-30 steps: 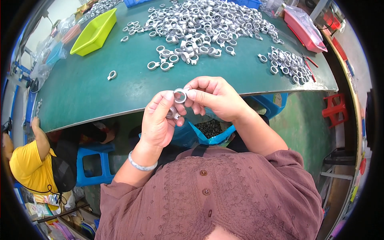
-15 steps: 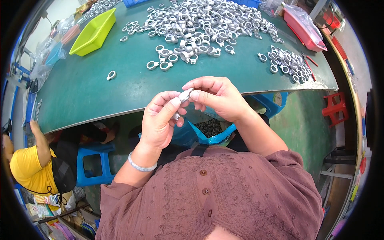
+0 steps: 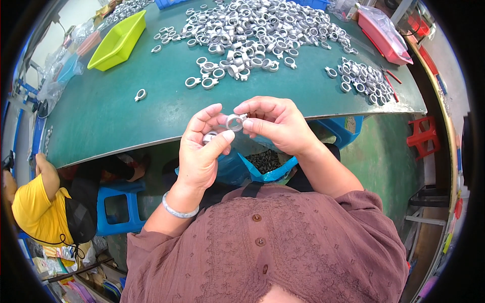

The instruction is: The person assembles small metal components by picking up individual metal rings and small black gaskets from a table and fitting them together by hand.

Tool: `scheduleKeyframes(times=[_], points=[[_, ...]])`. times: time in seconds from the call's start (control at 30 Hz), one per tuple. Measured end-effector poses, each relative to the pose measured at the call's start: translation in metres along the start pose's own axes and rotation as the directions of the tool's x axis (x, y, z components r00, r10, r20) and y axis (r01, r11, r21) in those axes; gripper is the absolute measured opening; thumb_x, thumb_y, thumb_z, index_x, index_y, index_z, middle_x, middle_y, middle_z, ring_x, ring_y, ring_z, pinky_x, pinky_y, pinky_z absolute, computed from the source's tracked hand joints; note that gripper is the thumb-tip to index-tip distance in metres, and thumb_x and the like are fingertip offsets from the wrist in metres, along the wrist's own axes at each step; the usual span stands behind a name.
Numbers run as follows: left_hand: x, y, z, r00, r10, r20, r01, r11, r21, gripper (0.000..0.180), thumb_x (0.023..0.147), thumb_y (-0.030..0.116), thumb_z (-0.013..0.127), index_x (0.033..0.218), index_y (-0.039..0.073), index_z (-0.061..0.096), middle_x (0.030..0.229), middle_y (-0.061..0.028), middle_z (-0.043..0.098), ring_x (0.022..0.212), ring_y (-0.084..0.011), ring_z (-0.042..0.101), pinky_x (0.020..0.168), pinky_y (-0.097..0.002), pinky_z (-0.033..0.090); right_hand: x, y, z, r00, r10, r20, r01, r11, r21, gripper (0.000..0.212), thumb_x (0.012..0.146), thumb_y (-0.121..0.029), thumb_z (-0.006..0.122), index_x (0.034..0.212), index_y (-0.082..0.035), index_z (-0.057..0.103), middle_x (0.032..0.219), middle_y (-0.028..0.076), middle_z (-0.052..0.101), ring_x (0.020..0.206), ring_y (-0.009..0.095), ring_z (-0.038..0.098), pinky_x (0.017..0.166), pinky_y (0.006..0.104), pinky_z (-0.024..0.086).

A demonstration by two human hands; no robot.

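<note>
Between my two hands, just in front of the table's near edge, is a silver metal ring clamp (image 3: 235, 122) with a small lug, its round opening facing me. My right hand (image 3: 275, 123) pinches it by the lug side with thumb and forefinger. The thumb of my left hand (image 3: 201, 144) touches its lower left rim. A second metal ring (image 3: 209, 137) sits in the curled fingers of my left hand, partly hidden. Below my hands hangs an opened blue bag (image 3: 275, 177) holding many small dark pieces (image 3: 263, 161).
A big heap of metal rings (image 3: 252, 35) covers the far middle of the green table (image 3: 166, 106). A smaller pile (image 3: 361, 78) lies right, beside red-handled pliers (image 3: 393, 78). A yellow-green tray (image 3: 118, 40) and a pink tray (image 3: 386, 38) flank the heap. A person in yellow (image 3: 40, 207) sits left.
The ring between my fingers has turned from edge-on to showing its round opening. My left fingers have opened up slightly, and the second ring shows higher in that hand.
</note>
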State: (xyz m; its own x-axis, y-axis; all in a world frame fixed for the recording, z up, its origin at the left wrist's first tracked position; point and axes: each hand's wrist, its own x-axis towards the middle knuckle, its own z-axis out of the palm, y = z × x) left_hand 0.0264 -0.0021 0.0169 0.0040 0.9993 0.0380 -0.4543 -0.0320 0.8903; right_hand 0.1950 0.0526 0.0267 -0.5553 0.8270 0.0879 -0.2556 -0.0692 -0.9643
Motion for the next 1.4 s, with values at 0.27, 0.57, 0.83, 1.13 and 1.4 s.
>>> scheduleKeyframes(times=[0.27, 0.57, 0.83, 1.13, 1.4], points=[[0.0, -0.003, 0.001, 0.999, 0.022, 0.039, -0.022, 1.0, -0.018, 0.04, 0.076, -0.002, 0.059, 0.114, 0.005, 0.048, 0.095, -0.0055, 0.056, 0.072, -0.0103, 0.053, 0.057, -0.0207, 0.045, -0.001, 0.005, -0.002, 0.978, -0.198, 0.068, 0.2, 0.98, -0.016, 0.019, 0.079, 0.006, 0.056, 0.097, 0.003, 0.059, 0.096, 0.006, 0.056, 0.084, 0.012, 0.056, 0.074, 0.023, 0.046], [0.003, -0.012, -0.017, 0.952, -0.249, 0.176, 0.304, 0.824, -0.478, 0.018, 0.088, 0.023, 0.05, 0.092, 0.006, 0.055, 0.1, -0.0141, 0.058, 0.082, -0.0229, 0.061, 0.059, -0.0281, 0.053, 0.033, -0.008, -0.012, 0.935, -0.339, 0.105, 0.335, 0.741, -0.582, 0.014, 0.076, -0.008, 0.063, 0.088, -0.001, 0.062, 0.077, 0.005, 0.06, 0.071, 0.011, 0.058, 0.062, 0.0246, 0.046], [0.006, -0.013, -0.019, 0.941, -0.262, 0.212, 0.335, 0.801, -0.496, 0.024, 0.087, 0.023, 0.051, 0.101, 0.004, 0.055, 0.093, -0.0123, 0.055, 0.086, -0.0254, 0.057, 0.063, -0.0308, 0.053, 0.092, -0.003, -0.026, 0.92, -0.386, 0.072, 0.062, -0.038, -0.997, 0.024, 0.074, -0.024, 0.062, 0.092, -0.008, 0.06, 0.081, 0.009, 0.056, 0.079, 0.027, 0.057, 0.069, 0.0376, 0.046], [0.004, -0.005, -0.01, 0.944, -0.302, 0.133, 0.33, 0.851, -0.409, 0.023, 0.084, 0.016, 0.056, 0.103, 0.004, 0.054, 0.087, -0.0083, 0.059, 0.074, -0.0193, 0.059, 0.058, -0.0286, 0.051, 0.086, 0.006, -0.03, 0.915, -0.403, 0.03, 0.155, 0.282, -0.947, 0.011, 0.07, -0.009, 0.06, 0.081, -0.005, 0.059, 0.074, 0.008, 0.056, 0.07, 0.019, 0.056, 0.063, 0.0317, 0.045], [0.009, 0.0, -0.006, 0.909, -0.402, 0.107, 0.408, 0.813, -0.416, 0.024, 0.084, 0.021, 0.058, 0.102, 0.004, 0.055, 0.078, -0.0056, 0.058, 0.06, -0.0127, 0.054, 0.047, -0.0222, 0.042, 0.026, -0.01, -0.011, 0.997, -0.053, 0.059, 0.064, 0.975, -0.211, 0.012, 0.078, 0.003, 0.056, 0.088, 0.0, 0.053, 0.083, 0.002, 0.057, 0.08, 0.008, 0.055, 0.071, 0.0217, 0.045]])
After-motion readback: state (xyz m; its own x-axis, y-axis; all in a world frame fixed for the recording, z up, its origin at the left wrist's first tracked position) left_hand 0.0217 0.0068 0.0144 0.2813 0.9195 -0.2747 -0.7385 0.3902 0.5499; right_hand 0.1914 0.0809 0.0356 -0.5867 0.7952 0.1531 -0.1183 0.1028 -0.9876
